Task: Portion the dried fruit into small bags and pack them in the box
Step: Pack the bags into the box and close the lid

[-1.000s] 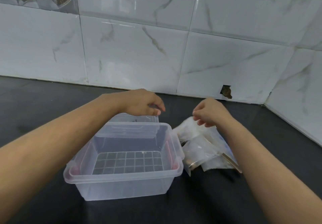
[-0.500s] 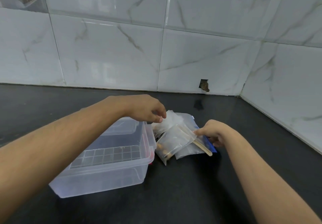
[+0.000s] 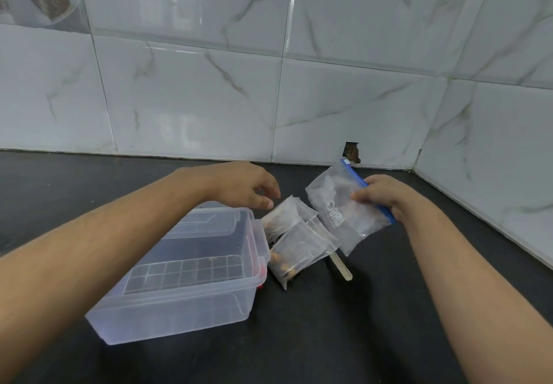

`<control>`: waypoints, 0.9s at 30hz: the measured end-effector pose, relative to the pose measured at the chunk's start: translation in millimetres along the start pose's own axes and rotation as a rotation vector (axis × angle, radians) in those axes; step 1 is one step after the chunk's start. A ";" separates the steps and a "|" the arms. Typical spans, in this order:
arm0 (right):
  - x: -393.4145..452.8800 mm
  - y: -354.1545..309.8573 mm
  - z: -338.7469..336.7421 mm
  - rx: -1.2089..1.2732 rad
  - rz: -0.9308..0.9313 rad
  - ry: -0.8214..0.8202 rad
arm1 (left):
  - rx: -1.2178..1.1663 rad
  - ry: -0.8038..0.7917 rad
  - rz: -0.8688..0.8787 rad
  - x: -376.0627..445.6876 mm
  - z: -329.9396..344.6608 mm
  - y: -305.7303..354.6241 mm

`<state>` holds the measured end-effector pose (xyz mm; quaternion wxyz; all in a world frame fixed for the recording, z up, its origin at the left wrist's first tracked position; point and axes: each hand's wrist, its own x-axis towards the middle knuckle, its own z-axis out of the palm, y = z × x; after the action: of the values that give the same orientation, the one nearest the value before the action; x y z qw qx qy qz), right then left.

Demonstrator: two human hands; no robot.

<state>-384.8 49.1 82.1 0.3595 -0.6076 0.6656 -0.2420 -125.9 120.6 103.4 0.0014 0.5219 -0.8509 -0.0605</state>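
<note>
right hand [image 3: 381, 196]: I see it lifted off the counter, fingers and thumb pinching the blue zip edge of the big bag [image 3: 344, 207]; wrist bent inward.
big bag: clear, hangs tilted from my right hand, dark dried fruit inside, lower corner over the small bags.
left hand [image 3: 245, 184]: hovers above the far right corner of the box [image 3: 179, 300], fingers loosely curled and apart, holding nothing, fingertips near the small bags.
small bags [image 3: 294, 243]: two clear ones on the counter just beside the box's right wall, fruit visible in the near one.
box: clear plastic, lid off, nothing packed in it.
stick [image 3: 341, 267]: wooden, pokes out from under the small bags.
counter [image 3: 329, 338]: black; white tiled wall [image 3: 194, 99] behind.
</note>
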 end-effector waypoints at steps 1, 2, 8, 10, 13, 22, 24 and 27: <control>1.6 -1.1 -2.2 0.003 -0.022 0.014 | -0.008 0.010 -0.007 -0.1 0.3 -1.2; 2.7 -2.1 -3.6 0.003 -0.041 0.023 | -0.017 0.017 -0.016 -0.3 0.8 -2.6; -5.3 -16.1 -8.4 -0.089 -0.245 0.100 | -0.078 0.129 -0.111 -6.8 1.0 -11.0; -17.9 -31.8 -13.8 -0.123 -0.379 0.157 | -0.179 0.231 -0.162 -10.6 -2.2 -16.0; -43.4 -62.2 -21.5 -0.087 -0.536 0.092 | -0.494 0.441 -0.264 -20.9 -11.7 -21.4; -75.9 -123.2 36.1 -0.045 -0.563 -0.695 | -1.424 0.486 -0.185 -100.9 -11.4 -29.2; -71.3 -126.5 56.8 -0.059 -0.549 -0.778 | -1.432 0.509 -0.299 -120.7 2.3 -39.8; -66.2 -127.3 80.2 -0.107 -0.546 -0.852 | -1.484 0.466 -0.447 -144.1 18.2 -52.7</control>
<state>-241.7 105.0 140.9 0.4910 -0.8218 0.2881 -0.0231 -14.7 226.9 88.5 0.5125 0.5419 -0.4426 -0.4978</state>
